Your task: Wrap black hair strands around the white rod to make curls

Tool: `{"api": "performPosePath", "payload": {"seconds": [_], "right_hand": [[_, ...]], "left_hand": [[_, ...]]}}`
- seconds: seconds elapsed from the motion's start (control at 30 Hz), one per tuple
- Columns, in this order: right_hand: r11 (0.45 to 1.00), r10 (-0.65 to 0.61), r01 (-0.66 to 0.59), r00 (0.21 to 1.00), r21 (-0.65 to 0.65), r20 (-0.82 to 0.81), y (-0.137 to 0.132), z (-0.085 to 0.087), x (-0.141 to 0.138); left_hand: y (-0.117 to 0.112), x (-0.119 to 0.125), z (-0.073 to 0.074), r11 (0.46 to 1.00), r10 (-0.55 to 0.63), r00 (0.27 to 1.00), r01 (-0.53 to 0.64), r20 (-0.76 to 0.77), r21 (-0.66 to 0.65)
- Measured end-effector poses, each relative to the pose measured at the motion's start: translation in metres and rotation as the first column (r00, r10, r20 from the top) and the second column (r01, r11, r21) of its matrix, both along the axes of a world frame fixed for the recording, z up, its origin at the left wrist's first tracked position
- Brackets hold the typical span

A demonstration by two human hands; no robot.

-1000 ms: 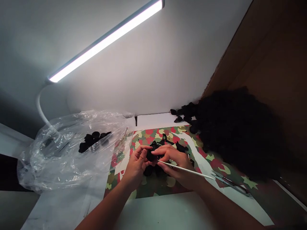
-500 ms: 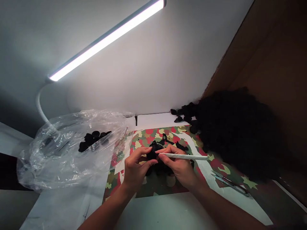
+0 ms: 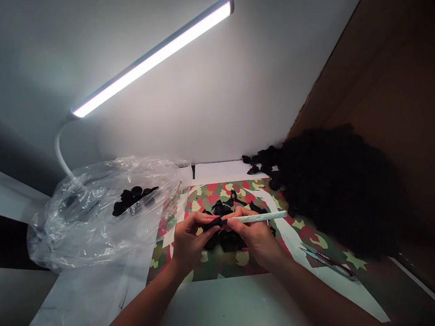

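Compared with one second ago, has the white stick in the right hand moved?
Yes. The white stick swung its free end away from the scissors, up toward the big black pile.

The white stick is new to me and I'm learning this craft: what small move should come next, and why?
Probably press the tip of the white stick gently into the small black piece. The right hand holds the stick with its tip at the piece, which the left hand pinches above the camouflage mat.
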State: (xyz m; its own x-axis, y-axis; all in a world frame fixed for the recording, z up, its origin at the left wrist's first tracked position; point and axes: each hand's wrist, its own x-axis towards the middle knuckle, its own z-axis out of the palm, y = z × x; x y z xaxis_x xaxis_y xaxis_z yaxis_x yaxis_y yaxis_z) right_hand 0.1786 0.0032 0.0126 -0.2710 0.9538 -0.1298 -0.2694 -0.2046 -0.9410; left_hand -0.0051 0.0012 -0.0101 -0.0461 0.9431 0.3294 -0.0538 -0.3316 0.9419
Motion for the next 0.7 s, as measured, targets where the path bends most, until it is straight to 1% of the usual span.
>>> {"api": "performPosePath", "payload": {"seconds": [0.07, 0.13, 0.2, 0.23, 0.27, 0.3, 0.33, 0.4, 0.47, 0.53, 0.7], "right_hand": [[0.993, -0.001, -0.016, 0.989, 0.117, 0.151, 0.0, -0.001, 0.003], [0.961, -0.072, -0.007, 0.959, 0.276, 0.273, 0.0, 0.001, 0.005], [0.892, -0.218, 0.044, 0.914, 0.45, 0.343, 0.0, 0.003, 0.006], [0.854, -0.284, 0.065, 0.89, 0.516, 0.357, 0.0, 0.005, 0.007], [0.826, -0.32, 0.07, 0.875, 0.559, 0.363, 0.0, 0.006, 0.008], [0.812, -0.324, 0.059, 0.872, 0.58, 0.366, 0.0, 0.007, 0.009], [0.811, -0.296, 0.029, 0.882, 0.584, 0.368, 0.0, 0.007, 0.01], [0.816, -0.202, -0.06, 0.903, 0.575, 0.38, 0.001, 0.006, 0.012], [0.811, -0.143, -0.128, 0.903, 0.57, 0.406, 0.001, 0.005, 0.012], [0.804, -0.129, -0.161, 0.892, 0.573, 0.432, 0.001, 0.005, 0.012], [0.774, -0.155, -0.176, 0.879, 0.608, 0.452, 0.001, 0.007, 0.011]], "left_hand": [[0.001, 0.0, 0.002, 0.995, -0.037, 0.999, 0.037, -0.007, -0.093], [0.003, 0.0, 0.004, 0.979, -0.084, 0.996, 0.083, 0.002, -0.188], [0.005, 0.0, 0.004, 0.96, -0.113, 0.993, 0.116, 0.028, -0.255], [0.005, -0.001, 0.004, 0.953, -0.118, 0.992, 0.124, 0.039, -0.276], [0.006, -0.001, 0.004, 0.949, -0.118, 0.992, 0.127, 0.048, -0.288], [0.006, -0.001, 0.004, 0.946, -0.12, 0.991, 0.132, 0.059, -0.295], [0.006, -0.001, 0.004, 0.944, -0.127, 0.989, 0.143, 0.071, -0.299], [0.006, -0.001, 0.004, 0.938, -0.148, 0.984, 0.173, 0.103, -0.301], [0.006, 0.0, 0.005, 0.936, -0.157, 0.979, 0.19, 0.129, -0.298], [0.006, 0.001, 0.006, 0.938, -0.147, 0.98, 0.181, 0.133, -0.296], [0.005, 0.001, 0.005, 0.937, -0.15, 0.981, 0.18, 0.121, -0.3]]}}
